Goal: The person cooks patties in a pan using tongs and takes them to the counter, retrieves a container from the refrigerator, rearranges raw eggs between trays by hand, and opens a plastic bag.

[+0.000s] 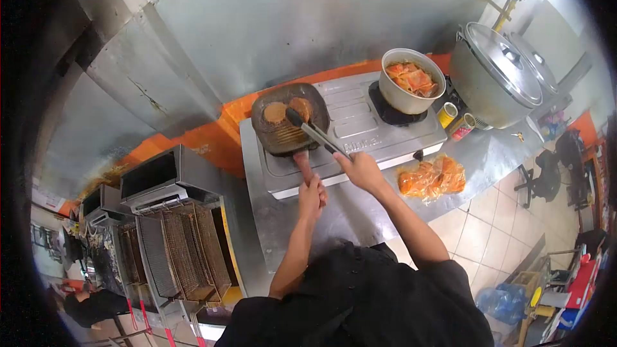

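My left hand (311, 198) is wrapped round the reddish handle of a square, ridged grill pan (283, 144), which sits on the left burner of a silver gas stove (350, 106). Two browned patties lie in the pan: one patty (275, 112) at the left, the other patty (301, 108) to its right, partly covered by the tongs. In my right hand (361, 170) is a pair of tongs (320, 136) with dark tips. The tips are over the pan, close to the right patty; whether they touch it I cannot tell.
On the right burner stands a pot (411, 87) of orange-red food. A plastic bag of orange food (432, 178) lies on the steel counter (366, 212). Two small cans (448, 114) and a large lidded pot (495, 71) are further right. Fryer baskets (186, 250) hang at the left.
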### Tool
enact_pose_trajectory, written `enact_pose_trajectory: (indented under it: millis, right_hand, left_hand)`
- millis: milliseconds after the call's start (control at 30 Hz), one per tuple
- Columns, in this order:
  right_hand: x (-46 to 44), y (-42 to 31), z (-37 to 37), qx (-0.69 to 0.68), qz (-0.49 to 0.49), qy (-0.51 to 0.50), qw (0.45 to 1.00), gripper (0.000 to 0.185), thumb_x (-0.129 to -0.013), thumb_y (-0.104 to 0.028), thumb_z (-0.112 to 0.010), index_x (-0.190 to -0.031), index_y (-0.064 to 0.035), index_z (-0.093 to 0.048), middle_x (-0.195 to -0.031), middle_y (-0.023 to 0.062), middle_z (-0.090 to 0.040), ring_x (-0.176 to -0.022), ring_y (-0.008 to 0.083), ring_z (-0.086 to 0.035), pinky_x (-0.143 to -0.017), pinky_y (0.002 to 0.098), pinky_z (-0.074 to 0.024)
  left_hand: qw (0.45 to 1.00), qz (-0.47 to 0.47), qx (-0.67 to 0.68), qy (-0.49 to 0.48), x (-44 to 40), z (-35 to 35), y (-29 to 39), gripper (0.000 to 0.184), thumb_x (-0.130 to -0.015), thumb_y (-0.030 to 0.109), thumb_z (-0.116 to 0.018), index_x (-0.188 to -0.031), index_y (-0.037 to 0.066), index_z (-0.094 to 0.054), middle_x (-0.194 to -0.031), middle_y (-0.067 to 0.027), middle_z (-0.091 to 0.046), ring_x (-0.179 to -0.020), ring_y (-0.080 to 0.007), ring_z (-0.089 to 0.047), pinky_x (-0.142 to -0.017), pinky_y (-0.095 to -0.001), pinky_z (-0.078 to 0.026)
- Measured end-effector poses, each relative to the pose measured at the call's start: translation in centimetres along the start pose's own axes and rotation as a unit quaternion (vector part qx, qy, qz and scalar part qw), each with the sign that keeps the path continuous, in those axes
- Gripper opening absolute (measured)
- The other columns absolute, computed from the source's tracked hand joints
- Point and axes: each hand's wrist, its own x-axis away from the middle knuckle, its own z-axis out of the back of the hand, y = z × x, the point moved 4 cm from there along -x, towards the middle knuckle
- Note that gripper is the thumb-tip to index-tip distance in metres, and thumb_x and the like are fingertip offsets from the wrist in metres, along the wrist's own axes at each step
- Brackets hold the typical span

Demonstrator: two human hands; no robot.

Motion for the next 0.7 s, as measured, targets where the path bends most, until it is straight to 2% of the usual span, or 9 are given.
enact_pose_trajectory:
  millis: [167,233,367,433,500,633,700]
  right_hand:
    - [0.2,-0.2,0.2,-0.014,-0.002,0.001,1.000,0.057,-0.084,-0.049,-0.050,-0.066,0.0037,-0.063,-0.056,0.0214,-0.057,-0.059,0.0348,-0.061,-0.060,0.0411,-0.0468]
    - [-0.1,0.0,0.1,-0.011,0.036,0.028,0.999,0.057,-0.083,-0.049,-0.051,-0.066,0.0040,-0.063,-0.057,0.0211,-0.058,-0.059,0.0342,-0.061,-0.060,0.0407,-0.0468]
    - [-1.2,0.0,-0.8,-0.022,0.022,0.020,0.999,0.057,-0.083,-0.049,-0.052,-0.065,0.0039,-0.063,-0.057,0.0210,-0.058,-0.059,0.0343,-0.061,-0.060,0.0405,-0.0468]
    - [-0.8,-0.6,-0.6,-0.030,0.029,0.034,0.999,0.057,-0.083,-0.049,-0.052,-0.065,0.0040,-0.063,-0.057,0.0210,-0.058,-0.059,0.0345,-0.061,-0.059,0.0406,-0.0467]
    - [-0.1,-0.9,0.0,-0.040,0.013,0.012,0.999,0.059,-0.082,-0.048,-0.053,-0.066,0.0079,-0.060,-0.067,0.0301,-0.056,-0.071,0.0437,-0.059,-0.065,0.0466,-0.0456]
    - [0.0,-0.6,-0.3,-0.035,-0.003,-0.002,0.999,0.058,-0.081,-0.048,-0.054,-0.067,0.0084,-0.060,-0.068,0.0304,-0.057,-0.072,0.0437,-0.059,-0.065,0.0461,-0.0460]
    - [-0.4,-0.5,-0.5,-0.037,0.002,0.019,0.999,0.058,-0.081,-0.048,-0.054,-0.068,0.0084,-0.060,-0.067,0.0300,-0.057,-0.071,0.0438,-0.059,-0.065,0.0463,-0.0463]
  left_hand:
    - [0.998,-0.041,-0.024,-0.039,0.4,0.7,0.2,0.021,-0.090,0.024,-0.049,-0.078,0.008,-0.041,-0.054,0.0039,-0.036,-0.040,-0.0076,-0.035,-0.036,-0.0220,-0.027]
    - [0.999,0.018,-0.031,0.010,2.1,0.7,-0.5,0.022,-0.090,0.024,-0.049,-0.077,0.008,-0.042,-0.053,0.0039,-0.036,-0.039,-0.0074,-0.035,-0.035,-0.0222,-0.026]
    - [0.999,-0.011,-0.019,-0.025,-0.3,1.2,0.0,0.022,-0.090,0.025,-0.050,-0.077,0.008,-0.043,-0.054,0.0035,-0.037,-0.041,-0.0078,-0.037,-0.036,-0.0217,-0.027]
    - [0.999,-0.016,-0.035,-0.028,-0.2,1.5,0.5,0.021,-0.089,0.024,-0.050,-0.077,0.008,-0.043,-0.055,0.0030,-0.037,-0.043,-0.0092,-0.039,-0.037,-0.0220,-0.029]
    - [0.999,0.006,-0.038,-0.031,-0.2,1.6,0.3,0.019,-0.089,0.022,-0.050,-0.079,0.006,-0.044,-0.055,0.0018,-0.039,-0.043,-0.0115,-0.041,-0.038,-0.0239,-0.033]
    - [0.996,0.039,-0.073,-0.031,0.7,1.5,0.7,0.019,-0.088,0.022,-0.050,-0.081,0.006,-0.046,-0.059,-0.0010,-0.045,-0.048,-0.0150,-0.050,-0.043,-0.0257,-0.040]
    - [0.999,0.008,-0.045,-0.002,0.8,1.0,1.4,0.019,-0.087,0.024,-0.052,-0.085,0.006,-0.047,-0.066,-0.0036,-0.051,-0.057,-0.0184,-0.058,-0.049,-0.0260,-0.045]
